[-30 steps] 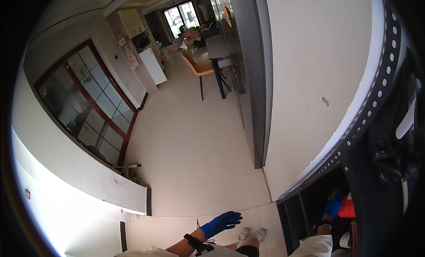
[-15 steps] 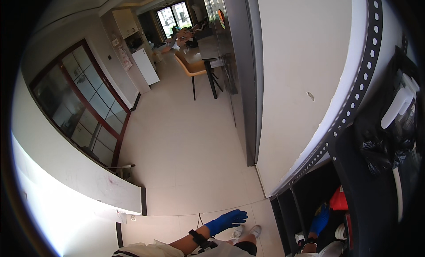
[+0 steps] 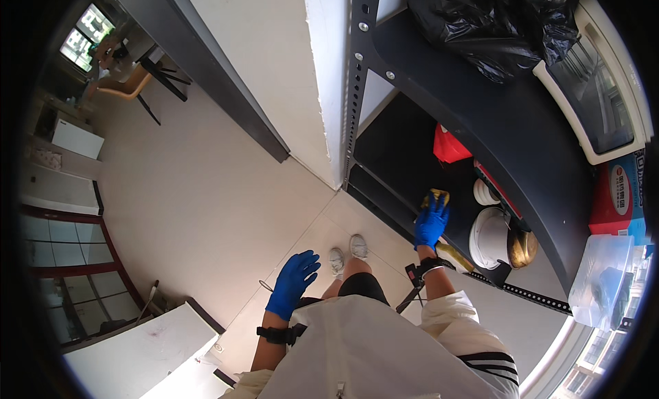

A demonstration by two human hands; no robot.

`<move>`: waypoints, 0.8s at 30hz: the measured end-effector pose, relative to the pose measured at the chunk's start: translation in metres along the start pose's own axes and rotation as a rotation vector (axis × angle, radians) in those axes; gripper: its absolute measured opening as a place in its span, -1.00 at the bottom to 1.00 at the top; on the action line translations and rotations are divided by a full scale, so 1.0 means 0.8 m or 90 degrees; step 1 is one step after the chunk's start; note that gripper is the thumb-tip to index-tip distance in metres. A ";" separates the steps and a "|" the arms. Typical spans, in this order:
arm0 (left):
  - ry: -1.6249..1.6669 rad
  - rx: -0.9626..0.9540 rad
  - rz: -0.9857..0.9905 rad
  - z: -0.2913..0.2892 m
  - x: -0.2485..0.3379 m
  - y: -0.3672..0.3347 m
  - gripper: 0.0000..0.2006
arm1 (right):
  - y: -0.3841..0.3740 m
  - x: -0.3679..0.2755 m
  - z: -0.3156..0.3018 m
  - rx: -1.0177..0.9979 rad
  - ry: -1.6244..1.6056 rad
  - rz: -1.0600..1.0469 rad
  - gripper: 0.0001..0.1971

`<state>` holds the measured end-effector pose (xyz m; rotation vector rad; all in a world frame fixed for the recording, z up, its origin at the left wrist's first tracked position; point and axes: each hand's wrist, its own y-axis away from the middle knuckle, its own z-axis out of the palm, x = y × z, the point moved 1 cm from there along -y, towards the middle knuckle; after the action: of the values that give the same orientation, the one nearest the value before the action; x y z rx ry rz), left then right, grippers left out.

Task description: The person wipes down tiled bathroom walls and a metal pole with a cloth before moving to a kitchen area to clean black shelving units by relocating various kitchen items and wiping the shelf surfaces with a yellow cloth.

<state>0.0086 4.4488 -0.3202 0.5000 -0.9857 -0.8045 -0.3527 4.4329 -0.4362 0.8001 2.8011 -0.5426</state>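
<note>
My right hand point(image 3: 432, 224), in a blue glove, reaches over a black lower shelf point(image 3: 398, 152) and presses on a yellow cloth point(image 3: 439, 194), which shows beyond its fingertips. Close to that wrist, a yellowish item point(image 3: 454, 257) lies at the shelf's front edge; its kind is unclear. White round containers point(image 3: 489, 237) stand to the right of the hand, beside a gold-coloured rounded object point(image 3: 522, 248). Deeper on the shelf sits a red bag point(image 3: 449, 145). My left hand point(image 3: 294, 283), also blue-gloved, hangs above the floor with fingers extended and holds nothing.
The upper black shelf point(image 3: 480, 134) overhangs the right hand. It carries a black plastic bag point(image 3: 494, 28), a white-framed appliance point(image 3: 597, 90), a red and blue box point(image 3: 614, 196) and a clear plastic bin point(image 3: 600, 282). A perforated metal post point(image 3: 355, 76) stands at the shelf corner.
My view has swung right and down toward the shelving. The right hand and yellow cloth now show plainly on the lower shelf. My left hand stays raised with its fingers extended.
</note>
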 end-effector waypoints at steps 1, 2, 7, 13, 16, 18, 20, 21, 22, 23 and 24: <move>-0.023 0.007 0.012 -0.001 -0.008 0.000 -0.60 | -0.001 -0.019 0.004 -0.040 0.011 -0.005 -0.47; -0.018 0.003 0.002 0.001 -0.015 -0.001 -0.60 | -0.008 -0.032 0.005 -0.079 0.022 -0.010 -0.48; 0.007 0.028 -0.035 -0.014 -0.036 0.000 -0.60 | -0.085 -0.056 0.021 -0.120 0.009 -0.171 -0.47; 0.110 0.043 -0.056 -0.047 -0.038 0.000 -0.60 | -0.198 -0.023 0.068 -0.016 0.048 -0.227 -0.47; 0.115 0.064 -0.047 -0.059 -0.037 0.005 -0.61 | -0.174 -0.037 0.065 -0.008 -0.019 -0.115 -0.48; 0.122 0.068 -0.045 -0.063 -0.036 0.005 -0.61 | -0.140 -0.047 0.060 -0.020 -0.030 -0.117 -0.47; 0.127 0.056 -0.044 -0.061 -0.033 0.001 -0.61 | -0.100 -0.046 0.036 -0.035 -0.021 -0.132 -0.46; 0.117 0.049 -0.045 -0.057 -0.033 -0.002 -0.61 | -0.077 -0.042 0.023 -0.045 -0.008 -0.147 -0.46; 0.107 0.038 -0.047 -0.050 -0.034 -0.004 -0.61 | -0.057 -0.035 0.011 -0.053 -0.010 -0.159 -0.46; 0.090 0.028 -0.051 -0.038 -0.029 -0.005 -0.60 | -0.039 -0.023 -0.001 -0.058 -0.008 -0.170 -0.46; 0.087 0.009 -0.046 -0.034 -0.027 -0.007 -0.60 | -0.024 -0.014 -0.013 -0.063 -0.010 -0.180 -0.48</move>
<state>0.0238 4.4628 -0.3491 0.5982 -0.8513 -0.8162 -0.3542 4.4165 -0.4178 0.3812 2.9180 -0.4435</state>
